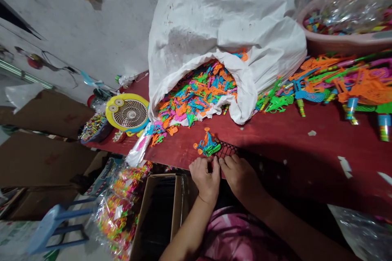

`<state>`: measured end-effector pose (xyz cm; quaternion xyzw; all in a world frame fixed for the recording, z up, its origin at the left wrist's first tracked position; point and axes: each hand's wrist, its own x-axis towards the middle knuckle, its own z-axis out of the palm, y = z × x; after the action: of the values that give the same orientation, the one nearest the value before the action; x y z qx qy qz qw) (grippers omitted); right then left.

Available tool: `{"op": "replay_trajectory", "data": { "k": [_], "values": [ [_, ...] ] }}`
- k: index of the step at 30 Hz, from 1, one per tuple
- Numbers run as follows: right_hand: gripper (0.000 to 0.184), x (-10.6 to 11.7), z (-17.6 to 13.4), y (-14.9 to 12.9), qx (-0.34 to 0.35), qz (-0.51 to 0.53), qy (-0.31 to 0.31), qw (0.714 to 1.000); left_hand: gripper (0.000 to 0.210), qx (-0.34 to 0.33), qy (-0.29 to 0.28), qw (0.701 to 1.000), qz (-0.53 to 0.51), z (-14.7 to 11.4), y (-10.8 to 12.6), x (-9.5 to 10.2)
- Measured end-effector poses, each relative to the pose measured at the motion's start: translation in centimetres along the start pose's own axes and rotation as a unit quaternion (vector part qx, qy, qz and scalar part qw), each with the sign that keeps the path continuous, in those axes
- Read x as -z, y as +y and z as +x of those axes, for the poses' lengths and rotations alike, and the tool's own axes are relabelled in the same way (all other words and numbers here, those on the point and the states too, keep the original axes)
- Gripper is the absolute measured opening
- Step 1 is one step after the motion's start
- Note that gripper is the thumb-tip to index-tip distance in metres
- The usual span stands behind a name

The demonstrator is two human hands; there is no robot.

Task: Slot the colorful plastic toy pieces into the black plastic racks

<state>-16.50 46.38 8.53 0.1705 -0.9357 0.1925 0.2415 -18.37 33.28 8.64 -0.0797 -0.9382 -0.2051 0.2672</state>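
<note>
Black net (227,149) at the fingertips, near edge of the red table (294,157). Right hand (240,173): thumb and fingers together, clamped on the net's near edge. Left hand (203,175): fingers curled, thumb tip just beside the net's left corner; can't tell if it grips any mesh. Thumbs of the two hands nearly meet. Net lies flat past the fingers, open mesh readable, rest of it hidden by the right hand.

Small pile (208,145) of plastic bits, orange, blue, green, just beyond the left hand, next to the net's left end. Pink patterned clothing (229,232) below the forearms.

Further out: big white sack (226,12) on the table, mouth toward the hands, full of mixed coloured parts (199,91), some spilled at its left corner. Yellow fan (130,115) left of the sack. Right of it, a heap of toys (361,83), orange, green, blue; pink basin (343,40) behind them, holding coloured pieces under clear plastic.

Lower left: carton (177,195) with dark contents, clear bags (118,208) of bright items beside it, then a blue stool (52,224) on the floor.
</note>
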Motion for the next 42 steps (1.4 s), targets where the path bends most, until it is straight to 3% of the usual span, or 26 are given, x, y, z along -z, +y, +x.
{"op": "replay_trajectory", "data": {
  "k": [10,20,23,27,29,32,36,42],
  "values": [
    [0.021,-0.3,-0.5,-0.2,-0.011,-0.021,-0.037,0.999,0.029,-0.050,-0.006,0.994,0.097,0.1,0.5,-0.6],
    [0.026,1.2,-0.3,0.0,-0.023,0.027,-0.026,0.999,0.029,-0.058,-0.013,0.996,0.068,-0.4,-0.2,-0.8],
    [0.027,4.3,-0.2,3.4,-0.062,0.064,-0.027,0.996,0.028,-0.021,-0.026,0.999,0.020,-0.3,-0.7,-0.9],
    [0.023,9.1,1.2,11.7,-0.229,-0.024,0.009,0.973,0.030,0.049,-0.014,0.998,-0.021,0.1,-1.1,-1.1],
    [0.025,10.3,2.3,15.8,-0.334,-0.110,0.016,0.936,0.029,0.061,-0.024,0.997,-0.026,0.4,-1.1,-1.3],
    [0.036,10.3,4.0,19.8,-0.411,-0.178,-0.070,0.891,0.021,0.034,-0.047,0.997,-0.053,0.9,-0.9,-1.5],
    [0.040,9.6,4.8,21.4,-0.430,-0.200,-0.126,0.871,0.021,0.019,-0.057,0.995,-0.079,1.4,-0.6,-1.6],
    [0.031,10.4,2.5,21.7,-0.373,-0.227,-0.149,0.887,0.022,0.018,-0.063,0.995,-0.082,1.7,-0.7,-1.9]
  ]
}}
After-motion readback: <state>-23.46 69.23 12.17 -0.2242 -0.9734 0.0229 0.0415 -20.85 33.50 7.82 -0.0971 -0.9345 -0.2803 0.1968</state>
